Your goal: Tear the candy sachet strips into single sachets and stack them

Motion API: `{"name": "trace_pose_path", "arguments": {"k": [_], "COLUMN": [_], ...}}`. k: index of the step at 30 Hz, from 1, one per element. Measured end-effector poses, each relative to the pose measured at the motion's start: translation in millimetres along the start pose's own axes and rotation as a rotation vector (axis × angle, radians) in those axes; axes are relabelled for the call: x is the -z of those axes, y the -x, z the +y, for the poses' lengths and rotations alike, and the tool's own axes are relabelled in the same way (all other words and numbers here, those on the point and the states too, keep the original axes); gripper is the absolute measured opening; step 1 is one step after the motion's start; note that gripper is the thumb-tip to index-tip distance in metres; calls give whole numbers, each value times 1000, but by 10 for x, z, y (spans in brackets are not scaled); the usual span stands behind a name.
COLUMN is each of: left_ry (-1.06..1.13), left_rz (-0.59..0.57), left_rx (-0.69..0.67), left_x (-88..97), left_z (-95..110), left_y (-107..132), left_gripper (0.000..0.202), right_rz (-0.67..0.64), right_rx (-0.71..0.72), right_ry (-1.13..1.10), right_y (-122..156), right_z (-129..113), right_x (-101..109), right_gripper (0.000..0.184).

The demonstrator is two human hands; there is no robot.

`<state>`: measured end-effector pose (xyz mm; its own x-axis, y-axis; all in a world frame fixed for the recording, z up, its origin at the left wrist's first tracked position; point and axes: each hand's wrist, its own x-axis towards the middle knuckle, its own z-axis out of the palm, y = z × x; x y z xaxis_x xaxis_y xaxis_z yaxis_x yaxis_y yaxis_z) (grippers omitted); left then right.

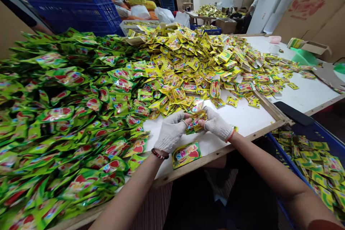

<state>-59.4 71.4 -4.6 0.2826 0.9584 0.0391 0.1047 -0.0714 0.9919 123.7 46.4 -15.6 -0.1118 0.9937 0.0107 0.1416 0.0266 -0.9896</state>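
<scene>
A heap of green packets (54,115) covers the left of the white table (242,116). My left hand (171,133), in a white knit glove, is curled, with thumb and fingers pinched on a bundle of yellow sachets (197,120). A single green packet (186,153) lies flat just beside that wrist. My right hand (217,124), also gloved, pinches the bundle's other side, close above the table near its front edge. I can't make out how many sachets are in it. The yellow sachet pile (202,57) spreads behind my hands, and a blue crate (326,140) of packets stands to the right.
</scene>
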Motion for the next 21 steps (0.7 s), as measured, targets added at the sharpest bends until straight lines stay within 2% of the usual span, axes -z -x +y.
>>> {"name": "trace_pose_path", "arguments": {"k": [2,4,6,9,11,14,16,18,21], "left_ry": [-37,-48,-44,-64,-65,-53,9,151,292], "left_rz": [-24,-40,-22,32,41,40,45,50,-2], "left_rx": [-25,-36,-48,-48,-42,-36,-19,30,84], "left_x": [-50,-86,-103,-95,-81,-56,-43,-40,-58], "left_z": [-5,4,23,42,35,-1,-19,-14,41], "left_y": [5,4,-9,-28,-30,-22,-22,-25,-25], "left_gripper": [27,30,35,36,34,32,35,42,57], "right_rz": [-87,-76,92,473,583,534,496,402,131], "right_rx": [-79,-100,-1,220,189,73,64,90,262], "right_ry": [-9,72,247,525,579,530,497,455,443], "right_y": [-33,-111,-254,-560,-757,-883,-802,-606,-243], "right_z": [-9,-20,-42,-76,-76,-58,-67,-100,-158], "right_x": [74,214,412,724,859,879,778,612,298], "right_gripper": [32,23,16,13,15,17,21,26,25]}}
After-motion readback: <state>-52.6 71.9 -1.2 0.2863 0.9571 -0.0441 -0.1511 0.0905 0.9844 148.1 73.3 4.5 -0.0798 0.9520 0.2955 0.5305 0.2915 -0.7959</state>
